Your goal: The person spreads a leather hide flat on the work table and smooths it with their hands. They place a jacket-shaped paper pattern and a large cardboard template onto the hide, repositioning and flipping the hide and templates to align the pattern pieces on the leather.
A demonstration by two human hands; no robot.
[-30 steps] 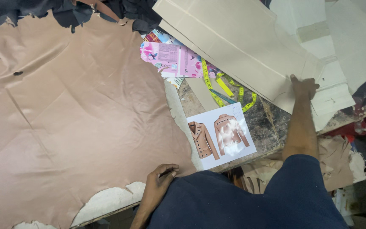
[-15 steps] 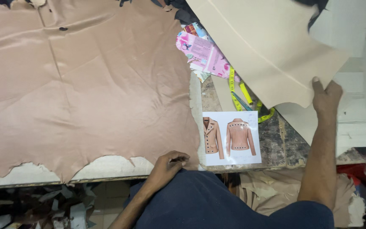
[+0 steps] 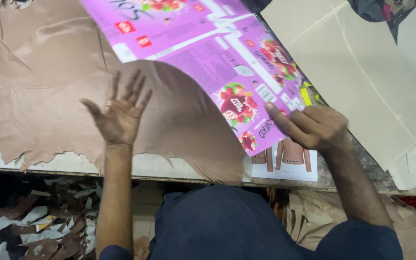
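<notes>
A large tan-brown leather hide point(image 3: 49, 91) lies spread on the worktable. My left hand point(image 3: 119, 113) hovers over it with the fingers spread, palm up, holding nothing. My right hand point(image 3: 314, 127) grips the lower edge of a flattened purple printed carton sheet point(image 3: 208, 53), which lies partly over the hide. Below that hand a white sheet with jacket pictures point(image 3: 290, 161) shows near the table's front edge.
Beige cardboard pattern pieces point(image 3: 362, 72) cover the table's right side. The white table edge point(image 3: 73, 163) runs along the front. Leather and paper scraps point(image 3: 34, 221) litter the floor at the left, more tan scraps point(image 3: 309, 212) lie below at the right.
My right hand left the beige cardboard and now holds the purple carton sheet over the hide. My left hand rose from the table's front edge to above the leather, fingers spread.
</notes>
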